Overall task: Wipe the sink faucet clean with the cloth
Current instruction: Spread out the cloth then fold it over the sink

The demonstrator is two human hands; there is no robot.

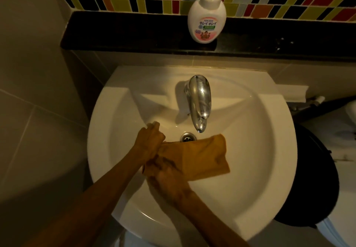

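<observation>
Chrome faucet (199, 100), smudged, dull.

Left hand (151, 140): closed in a fist, your knuckles up, just left of the cloth (204, 158), gripping its near-left end.
Right hand (167, 179): below the cloth's left end, your fingers (159, 164) curled onto the fabric, pinching it.
Forearms: both bare, angled up from the lower frame, converging at the cloth.
</observation>
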